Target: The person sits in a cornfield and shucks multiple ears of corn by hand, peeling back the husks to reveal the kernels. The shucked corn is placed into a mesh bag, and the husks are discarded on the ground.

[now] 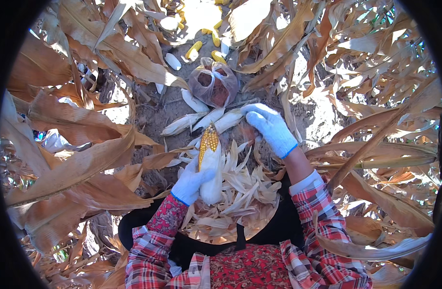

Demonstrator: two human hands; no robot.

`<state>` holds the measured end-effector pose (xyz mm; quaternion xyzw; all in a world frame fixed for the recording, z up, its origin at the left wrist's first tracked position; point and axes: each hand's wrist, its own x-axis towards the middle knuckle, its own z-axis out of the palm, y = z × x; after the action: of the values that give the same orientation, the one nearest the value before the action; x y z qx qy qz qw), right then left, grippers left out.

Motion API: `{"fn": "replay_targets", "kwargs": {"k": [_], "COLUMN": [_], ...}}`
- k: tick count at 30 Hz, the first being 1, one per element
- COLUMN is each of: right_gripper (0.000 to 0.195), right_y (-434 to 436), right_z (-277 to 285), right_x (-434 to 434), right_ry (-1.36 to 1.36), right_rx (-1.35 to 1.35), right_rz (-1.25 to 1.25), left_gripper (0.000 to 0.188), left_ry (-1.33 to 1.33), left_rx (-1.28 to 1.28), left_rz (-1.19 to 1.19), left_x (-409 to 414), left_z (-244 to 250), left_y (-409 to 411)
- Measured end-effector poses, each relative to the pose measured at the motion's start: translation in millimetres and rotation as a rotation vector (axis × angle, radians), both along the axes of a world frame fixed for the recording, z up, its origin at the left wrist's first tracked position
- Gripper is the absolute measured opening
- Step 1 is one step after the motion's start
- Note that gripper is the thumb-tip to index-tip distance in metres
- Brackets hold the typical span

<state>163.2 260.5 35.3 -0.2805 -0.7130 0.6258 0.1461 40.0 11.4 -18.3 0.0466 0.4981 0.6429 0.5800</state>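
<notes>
My left hand (192, 182), in a white knit glove with a blue cuff, grips an ear of corn (209, 144). Yellow kernels show at its upper part, while pale husk (212, 177) still wraps the lower part and one side. My right hand (267, 126), gloved alike, hovers to the upper right with its fingers bent, close to the end of a husk-covered ear (229, 120). Something reddish and blurred shows below its fingers; whether they hold it is unclear. More ears in husk (183, 124) lie just beyond the corn in my left hand.
A tied, translucent plastic bag (213, 85) with reddish-brown contents sits on the soil. Bare yellow cobs (194, 50) lie farther off. Stripped husks (239, 195) heap up between my legs. Dry corn leaves (80, 169) crowd the left, and a slanting stalk (373, 141) stands at right.
</notes>
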Motion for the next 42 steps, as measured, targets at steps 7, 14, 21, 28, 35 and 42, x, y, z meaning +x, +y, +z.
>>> {"fn": "replay_targets", "kwargs": {"k": [7, 14, 21, 28, 35, 42], "right_gripper": [0.039, 0.03, 0.036, 0.051, 0.054, 0.057], "right_y": [-44.6, -44.8, -41.2, -54.3, -56.7, -64.5], "right_z": [-9.1, -8.1, -13.6, -13.2, -34.2, -30.3], "right_x": [-20.0, -21.6, -23.3, -17.8, -13.6, -9.3], "right_ry": [-0.074, -0.157, -0.14, -0.178, -0.127, -0.065], "right_rx": [0.015, -0.259, -0.261, -0.237, -0.507, -0.562], "right_rz": [0.298, 0.253, 0.136, 0.375, 0.454, 0.41], "left_gripper": [0.072, 0.063, 0.059, 0.06, 0.052, 0.02], "left_ry": [-0.04, -0.058, -0.032, -0.054, 0.024, 0.277], "left_rx": [0.05, 0.059, 0.038, 0.088, 0.076, 0.015], "left_rz": [-0.115, -0.134, -0.015, -0.006, 0.021, 0.159], "left_x": [4.7, 11.8, 4.3, 1.2, 6.0, 1.4], "left_z": [-8.3, 2.9, -7.5, -8.8, 6.7, 0.1], "left_y": [2.2, 0.0, -1.8, -5.4, 2.4, -1.5]}}
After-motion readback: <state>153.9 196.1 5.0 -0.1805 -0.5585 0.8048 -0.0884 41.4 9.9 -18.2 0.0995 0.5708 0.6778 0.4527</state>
